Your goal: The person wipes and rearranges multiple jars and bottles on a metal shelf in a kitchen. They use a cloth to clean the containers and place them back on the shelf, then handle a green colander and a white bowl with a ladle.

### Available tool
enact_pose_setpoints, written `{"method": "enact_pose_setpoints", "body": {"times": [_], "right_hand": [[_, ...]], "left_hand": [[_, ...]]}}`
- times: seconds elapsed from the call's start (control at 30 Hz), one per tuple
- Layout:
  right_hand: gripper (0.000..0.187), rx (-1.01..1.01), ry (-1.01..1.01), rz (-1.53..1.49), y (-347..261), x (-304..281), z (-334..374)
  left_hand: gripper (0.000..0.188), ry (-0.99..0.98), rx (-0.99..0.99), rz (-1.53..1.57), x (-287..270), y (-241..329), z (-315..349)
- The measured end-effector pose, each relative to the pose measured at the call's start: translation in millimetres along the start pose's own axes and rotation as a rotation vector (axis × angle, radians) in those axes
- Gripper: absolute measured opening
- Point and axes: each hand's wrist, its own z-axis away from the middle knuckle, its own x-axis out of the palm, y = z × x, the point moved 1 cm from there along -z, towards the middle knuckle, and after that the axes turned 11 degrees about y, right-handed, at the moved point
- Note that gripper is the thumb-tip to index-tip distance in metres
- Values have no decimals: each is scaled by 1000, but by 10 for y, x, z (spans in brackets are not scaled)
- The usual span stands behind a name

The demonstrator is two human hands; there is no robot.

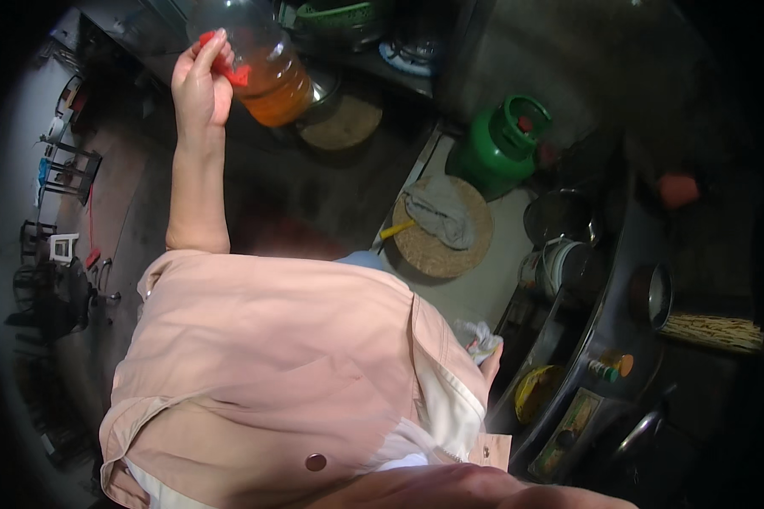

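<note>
At the upper left, my left hand (202,89) is closed around the red handle (241,75) of a large clear plastic bottle (273,83). Orange-amber liquid lies in the bottle's lower part, and the bottle leans at a slant. My right hand (490,363) shows only as a sliver past the edge of my pink shirt. A crumpled, whitish see-through plastic bag (479,338) sticks out from it; most of its fingers are hidden by the shirt.
A round wooden board (416,259) carries a grey cloth (440,216) and a yellow handle (396,229). Behind it stands a green gas cylinder (497,153). Another round board (341,123) lies beyond the bottle. A dark counter (607,318) with pots runs along the right.
</note>
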Motion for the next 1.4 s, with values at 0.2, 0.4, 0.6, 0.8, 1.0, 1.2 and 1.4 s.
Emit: {"method": "enact_pose_setpoints", "body": {"times": [0.2, 0.4, 0.6, 0.8, 1.0, 1.2, 1.4], "right_hand": [[55, -177, 227, 5, 345, 125, 134], [49, -122, 189, -397, 915, 813, -258], [49, -175, 233, -247, 1394, 2051, -67], [48, -206, 229, -139, 1418, 3013, 165], [48, -231, 254, -77, 1381, 3486, 177], [48, -235, 275, -32, 1314, 3719, 136], [47, -245, 285, 0, 1300, 3885, 117]], "left_hand": [[35, 29, 288, -38, 383, -186, -1280], [22, -184, 314, 176, 718, -919, -3249], [21, -181, 200, 51, 1091, -1950, -5019], [39, 134, 407, -178, 1248, -2785, -6084], [44, -48, 288, -127, 970, -3211, -6366], [26, -176, 854, -941, 401, -3104, -5513], [47, -425, 469, -1363, 282, -3352, -5621]]}}
